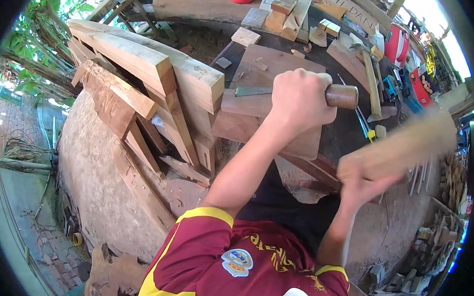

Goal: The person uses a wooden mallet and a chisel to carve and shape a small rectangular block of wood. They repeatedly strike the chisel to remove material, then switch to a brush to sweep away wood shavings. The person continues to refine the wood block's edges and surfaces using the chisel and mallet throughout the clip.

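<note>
One chisel (258, 90) juts from the clenched left hand (303, 95), grey blade (250, 91) leftward, brown handle (343, 96) rightward; the right hand (363, 177) grips a blurred mallet (414, 142).

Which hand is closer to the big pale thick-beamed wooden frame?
Left. The left hand, around a brown-handled flat chisel, is right of the pale thick-beamed wooden frame; the right hand, holding a blurred pale wooden club, is farther right.

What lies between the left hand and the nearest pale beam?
In the head view, the chisel's blade and brown wood beneath it lie between the left hand and the beam.
</note>
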{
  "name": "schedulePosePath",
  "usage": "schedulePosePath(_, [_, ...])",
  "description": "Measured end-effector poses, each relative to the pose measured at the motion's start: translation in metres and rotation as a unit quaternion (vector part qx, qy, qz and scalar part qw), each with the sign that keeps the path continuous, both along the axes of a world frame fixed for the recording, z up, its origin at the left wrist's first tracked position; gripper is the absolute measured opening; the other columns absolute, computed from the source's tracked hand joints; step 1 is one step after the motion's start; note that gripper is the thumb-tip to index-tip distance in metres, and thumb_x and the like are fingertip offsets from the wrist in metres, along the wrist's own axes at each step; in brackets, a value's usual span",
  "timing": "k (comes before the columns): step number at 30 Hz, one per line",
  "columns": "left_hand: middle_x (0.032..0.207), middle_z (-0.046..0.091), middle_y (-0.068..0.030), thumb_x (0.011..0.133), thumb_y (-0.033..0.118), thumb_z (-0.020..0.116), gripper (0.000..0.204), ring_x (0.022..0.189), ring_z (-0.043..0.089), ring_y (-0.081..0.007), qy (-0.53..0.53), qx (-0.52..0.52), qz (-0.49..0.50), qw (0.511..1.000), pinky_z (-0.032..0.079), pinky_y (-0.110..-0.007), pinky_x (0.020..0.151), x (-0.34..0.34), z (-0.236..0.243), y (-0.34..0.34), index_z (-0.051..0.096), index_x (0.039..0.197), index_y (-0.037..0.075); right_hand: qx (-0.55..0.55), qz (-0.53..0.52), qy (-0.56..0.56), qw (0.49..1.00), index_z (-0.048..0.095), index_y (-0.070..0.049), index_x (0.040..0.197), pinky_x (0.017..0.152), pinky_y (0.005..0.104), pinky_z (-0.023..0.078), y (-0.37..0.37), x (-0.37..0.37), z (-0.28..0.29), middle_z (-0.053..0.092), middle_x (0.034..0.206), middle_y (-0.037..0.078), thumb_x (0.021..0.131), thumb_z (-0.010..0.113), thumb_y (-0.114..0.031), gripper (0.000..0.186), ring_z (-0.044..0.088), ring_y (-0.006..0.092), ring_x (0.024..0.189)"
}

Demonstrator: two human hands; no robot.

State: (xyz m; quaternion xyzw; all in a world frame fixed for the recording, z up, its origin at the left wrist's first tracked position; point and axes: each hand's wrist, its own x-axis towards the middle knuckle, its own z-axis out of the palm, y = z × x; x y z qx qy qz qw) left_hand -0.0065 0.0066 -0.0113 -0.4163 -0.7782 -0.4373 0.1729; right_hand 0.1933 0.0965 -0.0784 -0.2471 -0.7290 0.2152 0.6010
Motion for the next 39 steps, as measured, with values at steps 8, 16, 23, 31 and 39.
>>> schedulePosePath(8, [0.061, 0.062, -0.0134, 0.061, 0.025, 0.070, 0.016, 0.063, 0.064, -0.0345, -0.010, -0.051, 0.033, 0.998, 0.051, -0.043, 0.057, -0.005, 0.004, -0.011, 0.065, 0.068, 0.011, -0.052, 0.024, -0.082, 0.995, 0.028, 0.006, 0.144, 0.106, 0.0430, 0.037, 0.005, 0.019, 0.023, 0.043, 0.137, 0.023, 0.073, 0.074, -0.004, 0.085, 0.045, 0.0310, 0.126])
schedulePosePath(16, [0.062, 0.062, -0.0135, 0.058, 0.020, 0.069, 0.015, 0.063, 0.064, -0.0338, 0.001, -0.011, -0.046, 0.999, 0.050, -0.042, 0.058, 0.017, 0.013, -0.024, 0.064, 0.068, 0.010, -0.172, 0.024, 0.068, 0.982, 0.027, 0.002, 0.146, 0.104, 0.0413, 0.040, -0.010, 0.030, 0.013, 0.041, 0.139, 0.019, 0.075, 0.069, 0.002, 0.083, 0.046, 0.0285, 0.124])
schedulePosePath(23, [0.064, 0.063, -0.0133, 0.057, 0.020, 0.070, 0.016, 0.063, 0.065, -0.0332, 0.000, -0.036, -0.023, 0.999, 0.051, -0.041, 0.059, 0.007, 0.004, -0.028, 0.066, 0.070, 0.010, -0.147, 0.042, 0.025, 0.988, 0.024, 0.002, 0.148, 0.105, 0.0426, 0.039, -0.021, 0.039, 0.020, 0.039, 0.140, 0.020, 0.075, 0.069, 0.002, 0.086, 0.045, 0.0302, 0.126])
schedulePosePath(31, [0.063, 0.062, -0.0131, 0.057, 0.021, 0.070, 0.017, 0.063, 0.064, -0.0333, 0.009, -0.049, -0.028, 0.998, 0.051, -0.041, 0.058, 0.004, 0.005, -0.034, 0.065, 0.069, 0.010, -0.057, 0.100, -0.074, 0.991, 0.020, 0.005, 0.147, 0.106, 0.0445, 0.037, -0.050, 0.003, 0.002, 0.039, 0.140, 0.023, 0.072, 0.075, -0.002, 0.094, 0.042, 0.0311, 0.128])
schedulePosePath(39, [0.064, 0.063, -0.0116, 0.057, 0.019, 0.069, 0.017, 0.063, 0.065, -0.0322, 0.033, -0.052, -0.076, 0.995, 0.051, -0.041, 0.057, 0.013, -0.002, -0.044, 0.061, 0.068, 0.009, -0.094, 0.080, -0.120, 0.985, 0.019, 0.009, 0.145, 0.110, 0.0445, 0.029, -0.047, 0.032, -0.020, 0.035, 0.142, 0.027, 0.072, 0.075, -0.009, 0.094, 0.039, 0.0351, 0.131])
